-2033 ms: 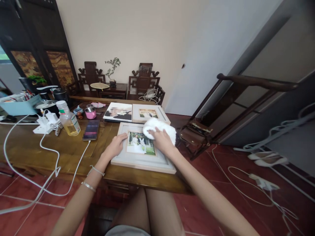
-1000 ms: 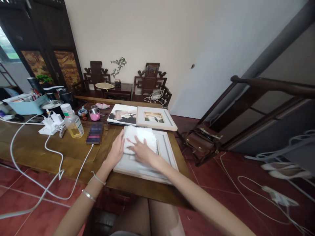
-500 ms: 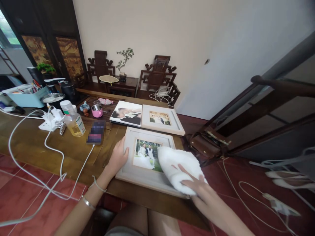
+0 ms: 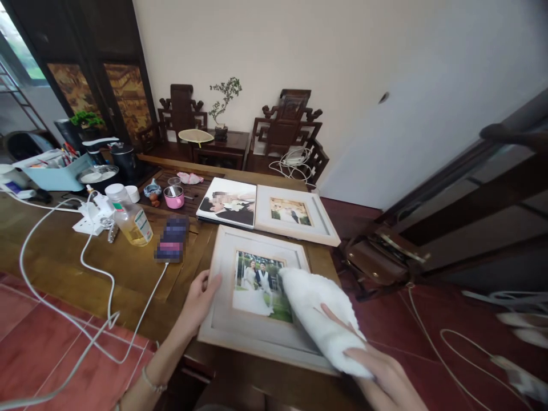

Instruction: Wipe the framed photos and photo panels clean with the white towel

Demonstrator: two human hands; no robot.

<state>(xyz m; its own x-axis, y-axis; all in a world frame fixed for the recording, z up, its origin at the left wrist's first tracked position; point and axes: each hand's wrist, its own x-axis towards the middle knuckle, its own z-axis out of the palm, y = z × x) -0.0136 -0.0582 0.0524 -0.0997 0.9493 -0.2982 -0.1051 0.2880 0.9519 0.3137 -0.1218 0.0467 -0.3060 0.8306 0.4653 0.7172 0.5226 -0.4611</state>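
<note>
A light-coloured picture frame (image 4: 261, 285) with a wedding photo lies in front of me at the table's near edge. My left hand (image 4: 201, 302) grips its left edge, thumb on the border and fingers curled round the side. In my right hand (image 4: 372, 362) is a bunched white cloth (image 4: 323, 308), which covers the right part of the frame. Part of the photo's right side and the frame's lower right border are hidden under it. Behind lie a second framed photo (image 4: 291, 212) and a photo album (image 4: 226, 202) side by side.
Left on the wooden table (image 4: 141, 297) are a phone (image 4: 171, 240) on a white cable, a bottle (image 4: 131, 220), a power strip (image 4: 92, 220), a pink cup (image 4: 173, 197) and a blue box (image 4: 55, 171). A brown bag (image 4: 377, 257) hangs at the right.
The view has shifted, so the table and frames sit farther right and lower. My right hand and the cloth appear lower and farther right. My left hand remains on the frame's left edge.
</note>
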